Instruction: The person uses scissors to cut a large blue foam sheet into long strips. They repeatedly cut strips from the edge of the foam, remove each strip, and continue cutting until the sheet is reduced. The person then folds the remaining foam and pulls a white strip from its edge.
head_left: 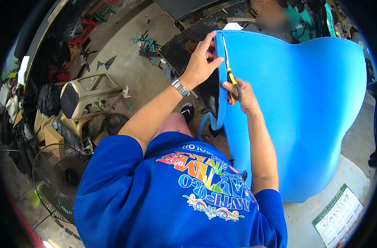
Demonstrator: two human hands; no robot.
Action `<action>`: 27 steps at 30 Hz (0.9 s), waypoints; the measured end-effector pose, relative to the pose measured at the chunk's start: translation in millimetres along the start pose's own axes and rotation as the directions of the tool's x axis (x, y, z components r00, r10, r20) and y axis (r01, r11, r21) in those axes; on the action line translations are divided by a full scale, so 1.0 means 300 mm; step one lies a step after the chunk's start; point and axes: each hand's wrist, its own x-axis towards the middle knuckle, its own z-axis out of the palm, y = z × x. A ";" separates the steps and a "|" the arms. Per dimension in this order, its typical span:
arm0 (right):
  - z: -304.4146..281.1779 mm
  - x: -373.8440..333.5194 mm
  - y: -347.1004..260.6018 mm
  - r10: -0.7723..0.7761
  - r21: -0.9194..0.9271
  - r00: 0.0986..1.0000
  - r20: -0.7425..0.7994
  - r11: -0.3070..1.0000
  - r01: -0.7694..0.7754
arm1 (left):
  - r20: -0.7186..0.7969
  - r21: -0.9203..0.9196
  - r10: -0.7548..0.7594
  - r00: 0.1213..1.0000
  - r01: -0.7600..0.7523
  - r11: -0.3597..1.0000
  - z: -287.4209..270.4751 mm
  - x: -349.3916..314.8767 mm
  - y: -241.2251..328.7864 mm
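Observation:
A large sheet of bright blue foam-like material (pixel 287 99) spreads over the dark table and bends down toward me. My left hand (pixel 198 66) is closed on its upper left edge, thumb on top and fingers partly hidden beneath. In my right hand (pixel 247 97) is a pair of scissors (pixel 231 78) with yellow, orange and black handles. Their blades point away from me, along the left edge close to my left thumb. A narrow blue strip (pixel 222 99) runs down that edge, and its lower end curls below the table's side.
Left of me stand a plastic stool (pixel 87 97) and a black fan (pixel 68 177). Dark and green scraps (pixel 149 45) litter the concrete floor. A printed calendar sheet (pixel 339 217) lies on a pale surface at lower right. Teal material (pixel 302 27) is heaped at the back.

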 end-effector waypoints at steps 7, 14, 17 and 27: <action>-0.055 0.039 -0.062 -0.045 0.019 0.999 0.023 0.999 0.045 | 0.040 -0.037 0.057 0.998 -0.056 0.998 0.044 -0.019 0.022; -0.034 0.035 -0.047 -0.062 0.080 0.993 -0.104 0.994 0.071 | 0.003 -0.169 -0.011 1.000 0.011 0.986 0.049 -0.030 0.025; -0.009 -0.010 0.005 -0.103 0.091 0.975 -0.195 0.988 0.123 | 0.002 -0.243 -0.069 0.998 0.067 0.968 0.078 -0.076 0.028; 0.074 -0.282 0.112 -0.287 0.368 0.915 -0.283 0.849 0.379 | 0.253 -0.343 -0.207 0.945 0.288 0.894 0.187 -0.310 0.160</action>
